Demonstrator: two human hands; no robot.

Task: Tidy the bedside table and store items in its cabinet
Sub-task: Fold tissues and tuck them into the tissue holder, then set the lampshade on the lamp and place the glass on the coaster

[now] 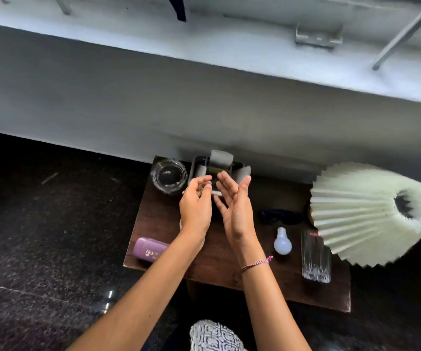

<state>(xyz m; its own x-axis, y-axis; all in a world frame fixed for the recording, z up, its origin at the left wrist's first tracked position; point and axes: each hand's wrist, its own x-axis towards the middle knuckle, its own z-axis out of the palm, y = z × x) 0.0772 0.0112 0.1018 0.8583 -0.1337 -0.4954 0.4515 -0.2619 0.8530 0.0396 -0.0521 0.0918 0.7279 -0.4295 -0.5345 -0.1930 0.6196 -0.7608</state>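
A dark wooden bedside table (212, 259) stands against the wall. At its back sit a glass bowl (169, 176) and a grey holder (217, 165) with pale rolls in it. My left hand (196, 206) and my right hand (237, 211) hover side by side just in front of the holder, palms facing each other, fingers relaxed, holding nothing. A purple case (149, 249) lies at the front left. Dark glasses (281, 217), a white light bulb (282, 241) and a clear glass tumbler (315, 257) lying on its side are to the right.
A pleated cream lampshade (371, 214) leans over the table's right end. A grey wall (204, 110) rises behind the table, with a ledge above it. Dark speckled floor (39, 224) lies to the left. Patterned clothing (214, 335) shows at the bottom.
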